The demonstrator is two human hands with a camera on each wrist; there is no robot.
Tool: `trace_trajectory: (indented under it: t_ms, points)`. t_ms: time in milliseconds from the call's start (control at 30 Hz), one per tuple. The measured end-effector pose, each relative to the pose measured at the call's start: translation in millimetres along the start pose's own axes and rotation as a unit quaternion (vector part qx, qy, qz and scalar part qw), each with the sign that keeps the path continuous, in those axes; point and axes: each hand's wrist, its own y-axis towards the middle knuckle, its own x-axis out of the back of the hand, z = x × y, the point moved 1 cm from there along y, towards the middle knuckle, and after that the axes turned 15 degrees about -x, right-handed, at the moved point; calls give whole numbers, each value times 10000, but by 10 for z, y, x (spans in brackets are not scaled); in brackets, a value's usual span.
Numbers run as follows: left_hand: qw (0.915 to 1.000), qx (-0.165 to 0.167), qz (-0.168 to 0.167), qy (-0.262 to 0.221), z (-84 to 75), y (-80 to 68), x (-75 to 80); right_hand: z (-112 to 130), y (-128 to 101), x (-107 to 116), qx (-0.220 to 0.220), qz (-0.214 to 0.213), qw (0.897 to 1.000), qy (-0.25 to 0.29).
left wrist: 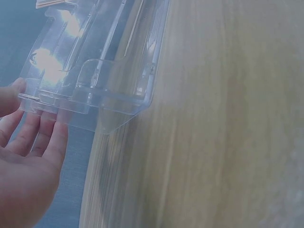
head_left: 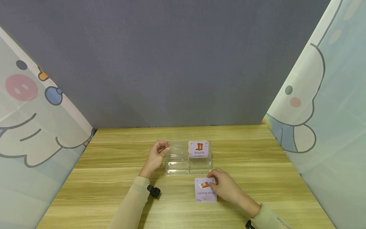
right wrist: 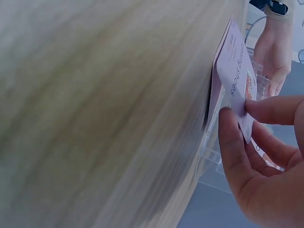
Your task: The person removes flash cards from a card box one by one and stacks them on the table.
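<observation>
A clear plastic tiered card rack (head_left: 177,165) stands on the table, and my left hand (head_left: 155,156) holds it by its upper left corner. In the left wrist view the thumb (left wrist: 10,97) is on one side of the rack's edge and the fingers (left wrist: 35,135) are behind it. My right hand (head_left: 227,187) pinches a lilac "running shoes" card (head_left: 204,193) by its right edge, in front of the rack. The right wrist view shows this card (right wrist: 232,66) tilted up, with another card (right wrist: 215,92) under it. A "boots" card (head_left: 198,153) sits in the rack's upper right.
The wooden table (head_left: 114,178) runs back to a grey panel (head_left: 177,79). Panels with cartoon animals flank it on the left (head_left: 37,127) and right (head_left: 328,111). A black wrist camera (head_left: 153,191) is strapped at my left sleeve.
</observation>
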Motion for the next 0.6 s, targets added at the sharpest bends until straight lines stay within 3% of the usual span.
trace_trajectory:
  t_ms: [167, 600]
  points:
    - [10000, -39, -35, -19, 5, 1, -9, 30, -6, -13, 13, -157, 9994, -310]
    - [10000, -28, 6, -77, 15, 7, -6, 28, 22, -70, 191, -36, 9960, -870]
